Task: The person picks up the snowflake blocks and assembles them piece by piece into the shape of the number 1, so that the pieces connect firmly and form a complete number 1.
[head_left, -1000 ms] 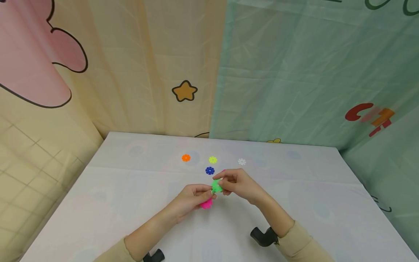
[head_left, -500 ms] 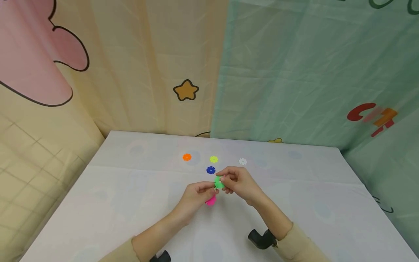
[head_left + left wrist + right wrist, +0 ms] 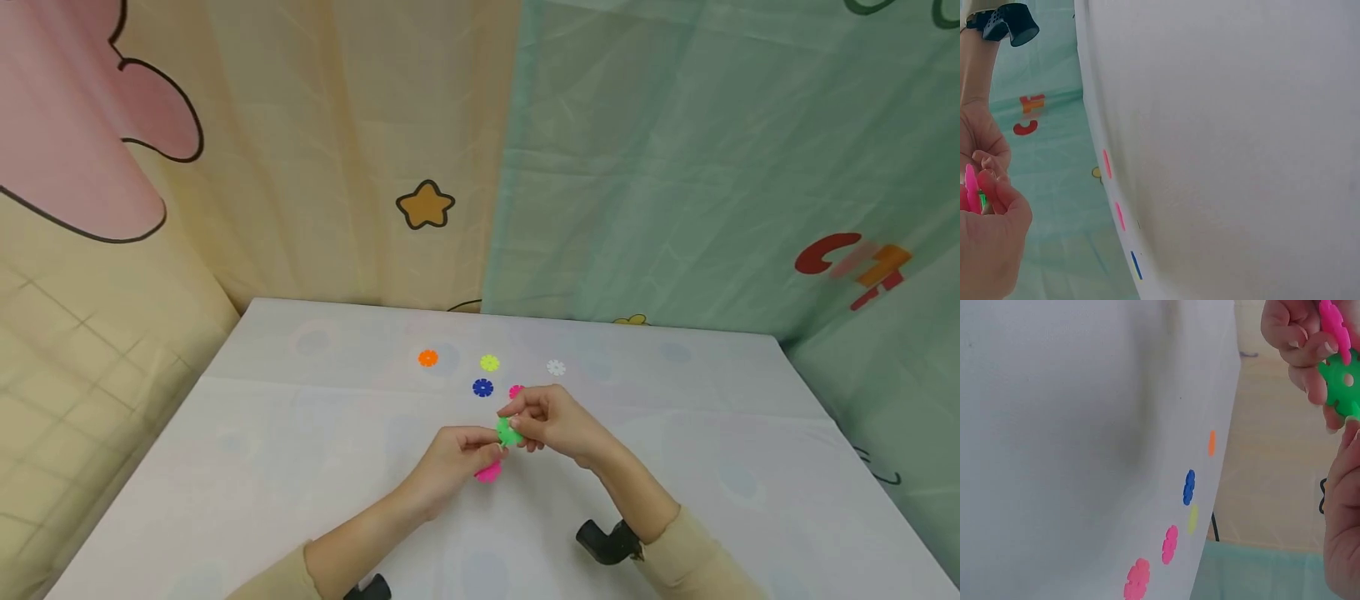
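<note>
Over the middle of the table, my left hand pinches a pink notched disc, of the flower-shaped interlocking kind. My right hand grips a green notched disc between thumb and fingers. Both discs meet at their edges, with the pink one standing across the green one in the right wrist view. Whether their slots are joined, I cannot tell. Fingers cover part of each disc. At the left wrist view's edge, the pink disc shows beside a sliver of green.
Loose discs lie on the white table beyond the hands: orange, yellow, blue, white and pink. A second pink disc appears in the right wrist view. Curtains hang behind the table.
Both hands, with the green and pink discs, have shifted slightly to the right. The pink disc on the table shows more beside the right hand. Both grips look the same.
</note>
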`<action>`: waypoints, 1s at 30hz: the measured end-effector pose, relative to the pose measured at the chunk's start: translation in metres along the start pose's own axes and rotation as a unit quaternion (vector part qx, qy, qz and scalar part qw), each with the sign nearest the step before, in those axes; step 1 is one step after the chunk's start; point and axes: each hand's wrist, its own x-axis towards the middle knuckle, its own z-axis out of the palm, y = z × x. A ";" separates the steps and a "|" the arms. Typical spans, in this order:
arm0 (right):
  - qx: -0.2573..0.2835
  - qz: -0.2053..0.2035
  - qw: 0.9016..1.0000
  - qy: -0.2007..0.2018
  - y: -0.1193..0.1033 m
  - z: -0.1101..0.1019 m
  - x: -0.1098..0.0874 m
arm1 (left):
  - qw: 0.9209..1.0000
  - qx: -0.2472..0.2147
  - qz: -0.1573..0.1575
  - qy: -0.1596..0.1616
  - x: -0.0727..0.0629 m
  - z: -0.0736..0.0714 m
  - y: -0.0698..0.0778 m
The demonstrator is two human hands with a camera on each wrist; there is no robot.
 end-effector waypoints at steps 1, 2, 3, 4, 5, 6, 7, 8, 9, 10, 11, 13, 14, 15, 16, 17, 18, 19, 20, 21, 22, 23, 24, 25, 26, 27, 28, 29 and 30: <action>0.002 0.002 1.000 0.002 0.000 0.001 0.000 | 1.000 -0.002 0.000 0.001 0.000 0.000 0.000; 0.005 0.003 1.000 0.007 0.001 0.002 0.000 | 1.000 -0.002 0.000 0.003 0.000 0.001 0.000; 0.011 0.003 1.000 0.013 0.002 0.003 -0.001 | 1.000 -0.001 0.000 0.006 0.000 0.001 0.001; 0.020 0.003 1.000 0.020 0.002 0.005 -0.001 | 1.000 0.000 0.002 0.010 0.000 0.001 0.001; 0.029 0.007 0.999 0.029 0.003 0.007 -0.001 | 1.000 0.001 0.002 0.014 0.000 0.001 0.002; 0.037 0.006 0.999 0.036 0.004 0.008 -0.001 | 1.000 0.003 0.002 0.018 0.000 0.001 0.003; 0.047 0.006 0.998 0.044 0.005 0.010 -0.001 | 1.000 0.004 0.003 0.021 0.000 0.001 0.003; 0.056 0.006 0.997 0.052 0.005 0.012 -0.001 | 1.000 0.005 0.004 0.023 0.000 0.001 0.004; 0.064 0.005 0.996 0.059 0.006 0.014 -0.002 | 1.000 0.004 0.004 0.024 0.000 0.001 0.004; 0.069 0.007 0.995 0.066 0.006 0.015 -0.002 | 1.000 0.002 0.003 0.025 0.000 0.001 0.005; 0.073 0.008 0.995 0.071 0.006 0.016 -0.002 | 1.000 0.000 0.001 0.025 0.000 0.000 0.006; 0.077 0.011 0.994 0.082 0.005 0.018 -0.003 | 1.000 -0.004 -0.002 0.025 0.000 0.000 0.007; 0.077 0.011 0.993 0.086 0.005 0.019 -0.003 | 1.000 -0.006 -0.003 0.025 0.000 0.000 0.007; 0.078 0.011 0.993 0.090 0.004 0.019 -0.004 | 1.000 -0.007 -0.004 0.026 0.000 0.000 0.007; 0.078 0.009 0.993 0.092 0.004 0.019 -0.004 | 1.000 -0.008 -0.005 0.028 0.000 0.000 0.008; 0.079 0.005 0.992 0.093 0.004 0.020 -0.004 | 1.000 -0.009 -0.005 0.029 0.000 0.000 0.008; 0.082 0.003 0.992 0.094 0.004 0.020 -0.004 | 0.999 -0.009 -0.005 0.030 0.000 0.000 0.007; 0.085 0.002 0.992 0.094 0.005 0.020 -0.004 | 0.999 -0.009 -0.006 0.032 0.001 0.000 0.007; 0.090 0.000 0.992 0.092 0.006 0.019 -0.003 | 0.999 -0.009 -0.006 0.032 0.001 0.000 0.007; 0.095 -0.003 0.991 0.091 0.007 0.019 -0.003 | 0.999 -0.010 -0.007 0.033 0.001 0.000 0.007; 0.099 -0.005 0.991 0.088 0.009 0.018 -0.003 | 0.999 -0.011 -0.007 0.033 0.002 0.000 0.006; 0.104 -0.007 0.991 0.085 0.010 0.017 -0.002 | 0.999 -0.013 -0.007 0.033 0.002 0.000 0.006; 0.108 -0.009 0.991 0.082 0.011 0.017 -0.002 | 0.999 -0.014 -0.007 0.034 0.002 0.000 0.006; 0.113 -0.010 0.990 0.080 0.012 0.016 -0.002 | 0.999 -0.016 -0.006 0.033 0.003 0.000 0.006; 0.116 -0.011 0.990 0.076 0.012 0.015 -0.001 | 0.999 -0.017 -0.005 0.031 0.003 -0.001 0.006; 0.119 -0.011 0.990 0.071 0.013 0.014 -0.001 | 0.999 -0.018 -0.004 0.028 0.004 -0.001 0.006; 0.123 -0.009 0.990 0.067 0.013 0.013 -0.001 | 0.999 -0.018 -0.004 0.026 0.004 -0.001 0.007; 0.123 -0.009 0.990 0.061 0.013 0.012 -0.001 | 1.000 -0.017 -0.005 0.023 0.004 -0.002 0.007; 0.124 -0.006 0.991 0.057 0.014 0.011 -0.001 | 1.000 -0.015 -0.007 0.019 0.004 -0.003 0.008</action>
